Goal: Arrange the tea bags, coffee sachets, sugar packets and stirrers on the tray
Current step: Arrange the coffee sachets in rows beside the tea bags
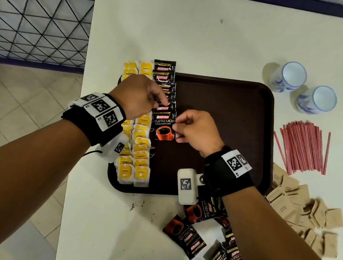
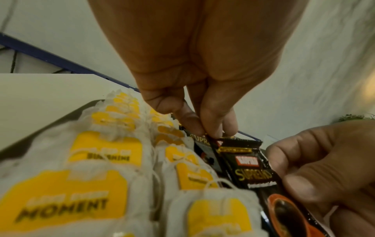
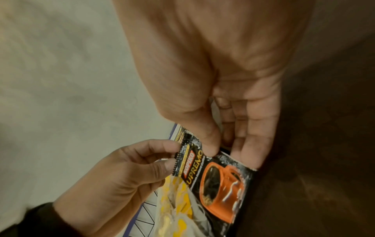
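Note:
A dark brown tray [image 1: 230,106] lies on the white table. Two columns of yellow tea bags [image 1: 141,146] fill its left side, and a column of overlapping black coffee sachets [image 1: 164,75] runs beside them. The nearest coffee sachet [image 1: 164,127] [image 2: 253,168] [image 3: 219,181] lies at the column's near end. My right hand [image 1: 177,128] [image 3: 215,149] pinches its right edge between thumb and fingers. My left hand [image 1: 162,104] [image 2: 211,133] pinches its top edge with curled fingertips. Loose coffee sachets [image 1: 184,236] lie on the table near me.
Red stirrers [image 1: 304,147] lie in a bundle right of the tray, with brown sugar packets [image 1: 308,212] heaped below them. Two white-and-blue cups [image 1: 289,78] stand at the far right. Tea crumbs [image 1: 134,206] dot the table by the tray's near edge. The table's left edge drops to tiled floor.

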The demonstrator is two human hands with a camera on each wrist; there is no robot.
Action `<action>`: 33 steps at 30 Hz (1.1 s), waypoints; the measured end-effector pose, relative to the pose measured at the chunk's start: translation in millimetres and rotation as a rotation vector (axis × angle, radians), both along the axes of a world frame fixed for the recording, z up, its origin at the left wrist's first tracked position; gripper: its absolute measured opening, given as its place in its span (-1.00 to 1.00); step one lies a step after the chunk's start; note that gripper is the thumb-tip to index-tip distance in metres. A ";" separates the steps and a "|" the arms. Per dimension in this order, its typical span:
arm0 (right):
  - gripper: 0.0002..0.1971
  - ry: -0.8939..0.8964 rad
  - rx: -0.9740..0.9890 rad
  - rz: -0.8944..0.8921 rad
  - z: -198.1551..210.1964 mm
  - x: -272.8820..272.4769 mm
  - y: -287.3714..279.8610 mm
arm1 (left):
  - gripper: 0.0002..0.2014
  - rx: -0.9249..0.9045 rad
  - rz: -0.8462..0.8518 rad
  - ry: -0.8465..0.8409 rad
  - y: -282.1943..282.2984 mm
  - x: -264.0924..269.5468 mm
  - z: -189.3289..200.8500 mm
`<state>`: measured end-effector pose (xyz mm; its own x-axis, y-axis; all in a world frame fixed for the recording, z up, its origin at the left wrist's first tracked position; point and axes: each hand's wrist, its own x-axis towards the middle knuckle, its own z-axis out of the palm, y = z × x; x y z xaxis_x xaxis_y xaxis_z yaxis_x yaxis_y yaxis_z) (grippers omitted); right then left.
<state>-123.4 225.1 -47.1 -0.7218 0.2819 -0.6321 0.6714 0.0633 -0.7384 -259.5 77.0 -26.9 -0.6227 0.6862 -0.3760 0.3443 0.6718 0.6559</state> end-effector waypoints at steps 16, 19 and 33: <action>-0.79 0.007 0.280 -0.040 -8.8 -8.0 -18.8 | -0.77 0.052 0.027 0.131 -2.1 4.3 -10.8; -0.79 0.009 0.293 -0.046 -9.3 -8.4 -20.7 | -0.79 0.072 0.033 0.156 -3.6 4.6 -11.2; -0.58 0.005 0.206 -0.014 -0.4 -12.1 -22.2 | -0.80 0.094 0.082 0.197 -6.7 5.5 -10.6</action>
